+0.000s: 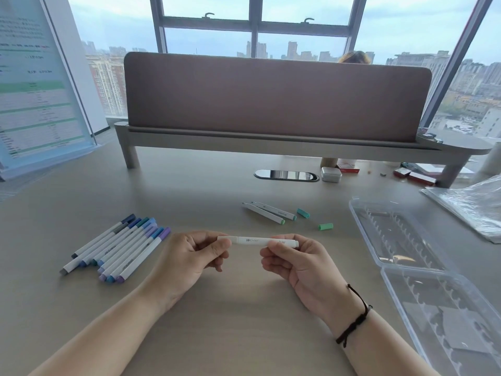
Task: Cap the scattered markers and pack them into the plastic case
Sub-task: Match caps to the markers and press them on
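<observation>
Marker (257,240) level, each hand's (189,256) grip (295,260) at ends

Capped markers (116,248) lie left, open case (401,234) right, loose caps (314,219) between.

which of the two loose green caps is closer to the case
The lighter green cap, lying nearer the plastic case than the teal cap.
</observation>
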Action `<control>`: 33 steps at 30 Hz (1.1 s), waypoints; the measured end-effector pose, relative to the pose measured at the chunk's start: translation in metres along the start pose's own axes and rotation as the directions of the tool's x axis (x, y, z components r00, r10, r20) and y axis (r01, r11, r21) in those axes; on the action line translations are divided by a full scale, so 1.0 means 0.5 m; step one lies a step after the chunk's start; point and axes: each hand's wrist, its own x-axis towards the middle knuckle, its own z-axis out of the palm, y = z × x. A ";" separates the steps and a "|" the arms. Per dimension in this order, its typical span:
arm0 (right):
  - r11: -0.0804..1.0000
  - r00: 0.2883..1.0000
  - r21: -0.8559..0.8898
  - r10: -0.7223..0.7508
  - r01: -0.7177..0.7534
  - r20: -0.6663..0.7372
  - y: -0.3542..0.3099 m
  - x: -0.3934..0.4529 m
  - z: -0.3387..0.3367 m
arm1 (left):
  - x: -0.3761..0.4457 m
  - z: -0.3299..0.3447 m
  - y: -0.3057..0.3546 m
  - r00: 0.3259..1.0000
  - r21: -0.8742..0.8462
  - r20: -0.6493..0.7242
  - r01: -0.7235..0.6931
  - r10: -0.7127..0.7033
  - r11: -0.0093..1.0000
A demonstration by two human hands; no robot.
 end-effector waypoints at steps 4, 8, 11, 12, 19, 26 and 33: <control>1.000 1.000 0.008 -0.014 0.014 -0.005 0.003 0.001 -0.001 | -0.002 0.000 0.000 1.000 0.009 0.018 0.010 -0.010 1.000; 1.000 1.000 -0.004 -0.028 0.028 -0.003 0.007 0.002 -0.003 | -0.001 -0.001 -0.001 1.000 0.007 0.021 0.021 -0.021 1.000; 0.999 0.999 -0.020 -0.037 0.037 0.003 0.008 0.000 -0.004 | -0.001 -0.001 -0.001 0.999 0.008 0.023 0.033 -0.033 0.999; 0.999 0.999 -0.026 -0.038 0.038 0.006 0.008 0.000 -0.004 | -0.002 -0.001 -0.001 0.999 0.010 0.023 0.036 -0.036 0.999; 0.997 0.999 -0.066 -0.041 0.041 0.009 0.009 0.001 0.001 | -0.001 0.004 0.007 0.999 -0.042 0.017 0.036 -0.035 0.998; 0.892 0.995 -0.440 -0.099 0.104 0.034 0.034 0.002 0.023 | 0.010 0.008 0.006 0.999 -0.216 0.030 0.026 -0.020 0.976; 0.877 0.994 -0.468 -0.103 0.110 0.042 0.037 0.001 0.019 | 0.024 -0.034 0.028 0.967 0.110 -0.241 -0.062 0.087 0.992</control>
